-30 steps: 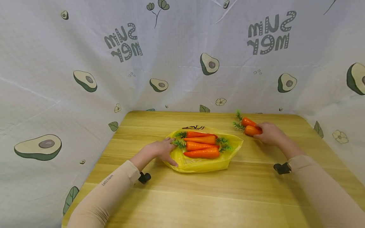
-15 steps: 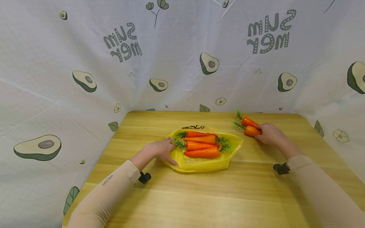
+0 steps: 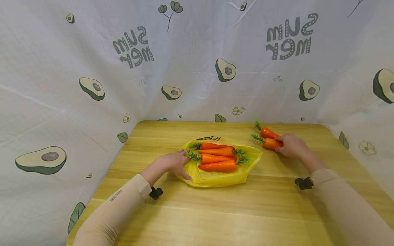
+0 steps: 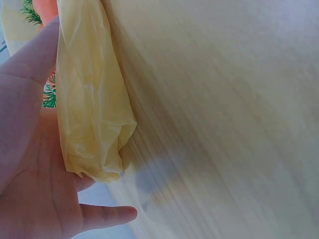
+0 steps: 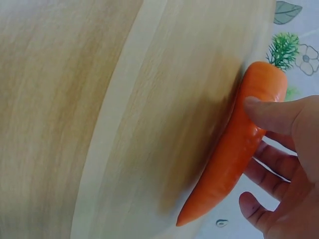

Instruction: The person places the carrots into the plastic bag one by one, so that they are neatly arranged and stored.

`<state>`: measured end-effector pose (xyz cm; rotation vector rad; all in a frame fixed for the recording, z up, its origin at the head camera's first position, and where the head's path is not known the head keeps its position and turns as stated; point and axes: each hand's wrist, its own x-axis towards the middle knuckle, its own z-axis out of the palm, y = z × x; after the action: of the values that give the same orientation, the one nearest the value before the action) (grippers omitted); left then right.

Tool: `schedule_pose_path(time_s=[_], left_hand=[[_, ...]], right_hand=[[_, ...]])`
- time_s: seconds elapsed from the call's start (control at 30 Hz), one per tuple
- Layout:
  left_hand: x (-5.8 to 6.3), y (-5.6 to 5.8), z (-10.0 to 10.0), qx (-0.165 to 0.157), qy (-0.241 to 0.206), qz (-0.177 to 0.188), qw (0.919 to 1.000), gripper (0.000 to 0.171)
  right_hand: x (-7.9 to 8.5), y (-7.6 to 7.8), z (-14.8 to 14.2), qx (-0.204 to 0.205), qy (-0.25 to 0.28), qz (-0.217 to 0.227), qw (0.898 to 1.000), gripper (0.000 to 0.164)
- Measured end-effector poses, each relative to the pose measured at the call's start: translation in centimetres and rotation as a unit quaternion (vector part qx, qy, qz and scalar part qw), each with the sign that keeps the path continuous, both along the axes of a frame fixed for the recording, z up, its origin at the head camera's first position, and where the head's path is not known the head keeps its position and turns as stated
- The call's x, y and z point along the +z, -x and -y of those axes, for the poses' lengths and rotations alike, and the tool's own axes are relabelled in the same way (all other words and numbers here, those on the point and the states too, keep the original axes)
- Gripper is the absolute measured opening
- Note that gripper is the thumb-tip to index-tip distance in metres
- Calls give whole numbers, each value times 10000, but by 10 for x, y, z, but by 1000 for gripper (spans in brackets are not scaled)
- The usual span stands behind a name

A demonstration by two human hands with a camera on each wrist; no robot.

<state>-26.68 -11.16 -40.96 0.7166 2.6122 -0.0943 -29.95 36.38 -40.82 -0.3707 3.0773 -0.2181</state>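
Note:
A yellow plastic bag [image 3: 227,179] lies on the table with its mouth spread wide. Several orange carrots [image 3: 218,165] with green leafy tops rest in it, side by side. At the bag's left end my left hand [image 3: 176,162] is spread, thumb and fingers apart, touching the opening. In the left wrist view the bag's wall [image 4: 92,94] covers the thumb tip and most fingers; the little finger sticks out straight. To the right, my right hand [image 3: 290,145] pinches a carrot [image 5: 224,154] with the thumb on top and fingers beneath. Another carrot [image 3: 267,133] lies just behind it.
The light wooden table [image 3: 197,212] has rounded back corners. A white curtain [image 3: 197,44] printed with avocados hangs behind it and along both sides. A black wrist camera [image 3: 156,193] sits under the left wrist, another black camera [image 3: 304,183] under the right.
The carrot in my right hand has shifted very slightly left and toward the front. My left hand, the bag and the carrots in it have stayed put.

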Motion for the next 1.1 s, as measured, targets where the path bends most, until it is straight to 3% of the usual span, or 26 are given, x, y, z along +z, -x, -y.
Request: schedule_pose_path(time_s=[0.47,1.1], left_hand=[[1,-3,0,32,-31,19,10000,100],[4,-6,0,12,-14,3,10000,98]], right_hand=[[8,0,0,158,392,-69,9991,55],[54,-20,33,587,915,-420,9932,50]])
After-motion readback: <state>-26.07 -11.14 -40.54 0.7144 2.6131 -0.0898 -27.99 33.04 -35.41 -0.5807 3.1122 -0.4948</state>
